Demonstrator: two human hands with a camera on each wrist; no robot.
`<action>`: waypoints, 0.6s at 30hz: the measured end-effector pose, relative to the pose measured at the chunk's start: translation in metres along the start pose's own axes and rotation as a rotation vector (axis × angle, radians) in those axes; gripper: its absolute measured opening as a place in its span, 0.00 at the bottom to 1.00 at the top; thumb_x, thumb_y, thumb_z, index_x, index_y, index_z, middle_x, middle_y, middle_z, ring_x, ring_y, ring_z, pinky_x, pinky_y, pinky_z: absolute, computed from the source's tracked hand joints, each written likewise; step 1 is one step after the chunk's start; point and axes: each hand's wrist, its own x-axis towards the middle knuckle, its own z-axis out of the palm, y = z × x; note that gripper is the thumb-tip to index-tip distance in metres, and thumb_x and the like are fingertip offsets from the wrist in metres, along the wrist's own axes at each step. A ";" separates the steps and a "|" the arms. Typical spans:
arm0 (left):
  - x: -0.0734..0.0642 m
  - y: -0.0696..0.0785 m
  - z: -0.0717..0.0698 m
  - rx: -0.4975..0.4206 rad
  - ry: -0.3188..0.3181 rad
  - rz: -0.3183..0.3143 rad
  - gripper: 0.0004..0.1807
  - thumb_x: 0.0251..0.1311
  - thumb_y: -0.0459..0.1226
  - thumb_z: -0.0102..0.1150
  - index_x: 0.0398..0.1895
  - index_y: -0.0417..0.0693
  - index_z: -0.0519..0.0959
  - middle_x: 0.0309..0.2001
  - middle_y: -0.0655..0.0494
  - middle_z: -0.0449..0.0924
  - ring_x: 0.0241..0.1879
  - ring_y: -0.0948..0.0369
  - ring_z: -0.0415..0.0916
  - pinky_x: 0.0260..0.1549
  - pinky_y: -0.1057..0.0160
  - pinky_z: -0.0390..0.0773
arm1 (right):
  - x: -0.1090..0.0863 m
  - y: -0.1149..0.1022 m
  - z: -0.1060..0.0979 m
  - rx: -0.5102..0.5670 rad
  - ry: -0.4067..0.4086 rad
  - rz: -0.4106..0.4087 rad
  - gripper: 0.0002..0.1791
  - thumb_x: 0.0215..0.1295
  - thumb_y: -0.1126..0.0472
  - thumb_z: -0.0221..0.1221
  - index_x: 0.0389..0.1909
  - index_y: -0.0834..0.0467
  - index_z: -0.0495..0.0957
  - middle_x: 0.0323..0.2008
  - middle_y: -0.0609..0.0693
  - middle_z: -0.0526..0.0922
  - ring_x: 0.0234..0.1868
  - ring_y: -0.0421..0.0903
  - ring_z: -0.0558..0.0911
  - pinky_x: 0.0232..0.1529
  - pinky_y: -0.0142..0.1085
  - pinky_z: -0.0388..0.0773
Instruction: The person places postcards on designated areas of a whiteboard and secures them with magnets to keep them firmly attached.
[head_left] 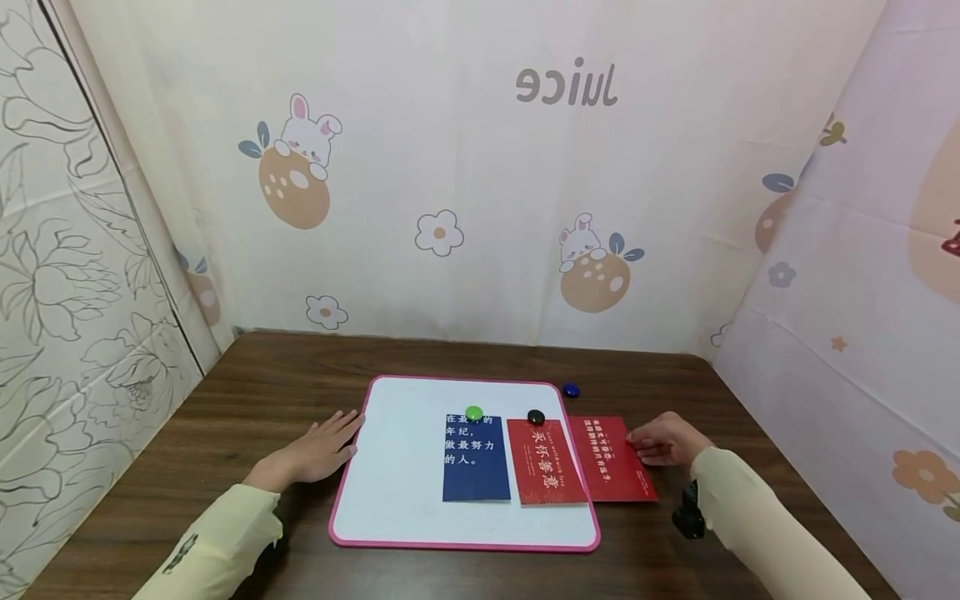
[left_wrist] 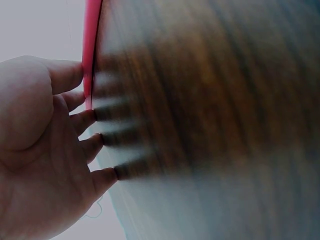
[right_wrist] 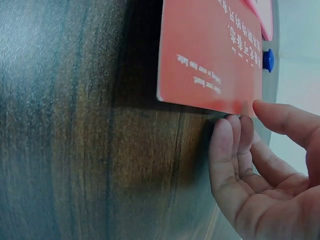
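A white magnetic board with a pink rim [head_left: 465, 547] lies on the table. On it are a blue card [head_left: 476, 467] under a green round magnet [head_left: 474, 412] and a red card [head_left: 547, 467] under a black magnet [head_left: 536, 417]. My left hand [head_left: 324, 448] rests at the board's left edge, fingers extended and fingertips by the rim [left_wrist: 90, 45]. Another red card [head_left: 617, 467] with white writing sits against the board's right rim. My right hand [head_left: 667, 440] pinches its right edge, thumb above and fingers curled below [right_wrist: 232, 140].
A dark blue magnet [head_left: 572, 390] lies on the brown wooden table [head_left: 285, 367], just past the board's upper right corner. Behind the table hangs a pale printed curtain [head_left: 375, 167], with more patterned cloth [head_left: 847, 333] along the right side.
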 end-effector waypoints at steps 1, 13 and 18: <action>0.000 0.000 0.000 -0.001 0.000 0.002 0.30 0.71 0.39 0.45 0.71 0.34 0.56 0.70 0.31 0.50 0.69 0.35 0.43 0.61 0.32 0.42 | 0.000 0.000 0.000 0.002 0.002 0.002 0.13 0.63 0.67 0.59 0.41 0.76 0.76 0.29 0.59 0.80 0.28 0.48 0.81 0.37 0.40 0.82; -0.003 0.002 -0.002 -0.004 -0.002 0.024 0.28 0.72 0.36 0.44 0.71 0.32 0.55 0.70 0.30 0.50 0.69 0.34 0.42 0.61 0.31 0.42 | 0.004 0.004 0.000 0.042 -0.017 0.007 0.15 0.65 0.67 0.58 0.45 0.76 0.76 0.30 0.57 0.81 0.29 0.49 0.79 0.36 0.39 0.82; -0.003 0.002 -0.002 -0.001 -0.006 0.018 0.29 0.72 0.36 0.44 0.71 0.32 0.55 0.70 0.30 0.49 0.69 0.34 0.42 0.61 0.32 0.42 | 0.006 0.007 -0.001 0.059 -0.033 0.011 0.19 0.67 0.65 0.57 0.51 0.76 0.72 0.35 0.60 0.80 0.33 0.51 0.80 0.38 0.42 0.82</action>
